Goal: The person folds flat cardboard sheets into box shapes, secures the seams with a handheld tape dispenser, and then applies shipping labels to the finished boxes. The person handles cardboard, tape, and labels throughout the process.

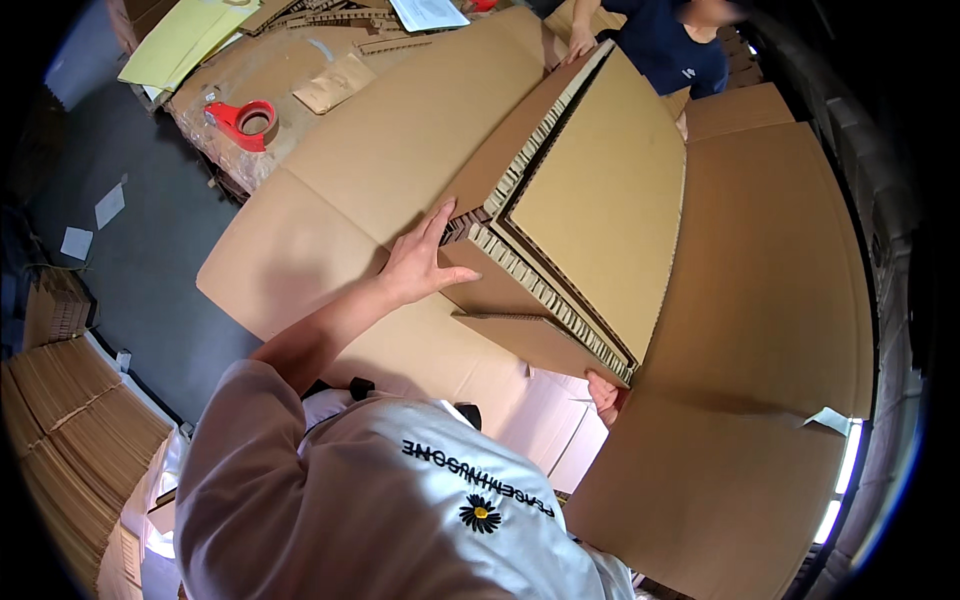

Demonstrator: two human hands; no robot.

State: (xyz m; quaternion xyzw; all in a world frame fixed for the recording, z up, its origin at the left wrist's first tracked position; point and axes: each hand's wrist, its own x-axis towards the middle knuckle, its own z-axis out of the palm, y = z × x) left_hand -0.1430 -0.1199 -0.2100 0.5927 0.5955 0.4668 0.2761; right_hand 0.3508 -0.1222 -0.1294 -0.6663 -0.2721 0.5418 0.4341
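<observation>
Honeycomb panel: a thick brown cardboard panel with open honeycomb edges (600,200) lies in the centre of the frame, tilted, running from the lower centre up toward the upper right; its corner layers show cut cells along the near edge.
Left hand: the left hand (420,262) lies flat with fingers spread, left of centre, pressing against the near left corner of the panel, fingertips touching the honeycomb edge; it grips nothing.
Right hand: the right hand (604,394) shows only in part at the lower centre, tucked under the panel's lowest corner; fingers curl up against the underside, holding that corner.
Flat sheet beneath: a large flat brown corrugated cardboard sheet with creased flaps (330,200) spreads under the panel, from the left middle to the upper centre.
Right sheet: another wide brown cardboard sheet (770,300) fills the right side and lower right.
Other person: a person in a dark blue shirt (670,50) stands at the upper right, one hand (580,42) resting on the panel's far end.
Tape dispenser: a red tape dispenser (245,122) sits at the upper left on wrapped brown material.
Yellow sheets: pale yellow flat sheets (180,40) lie in the far upper left.
Floor: dark grey floor (130,270) with scraps of white paper, left side.
Stacked cardboard: bundles of flat cardboard (70,420) at the lower left.
</observation>
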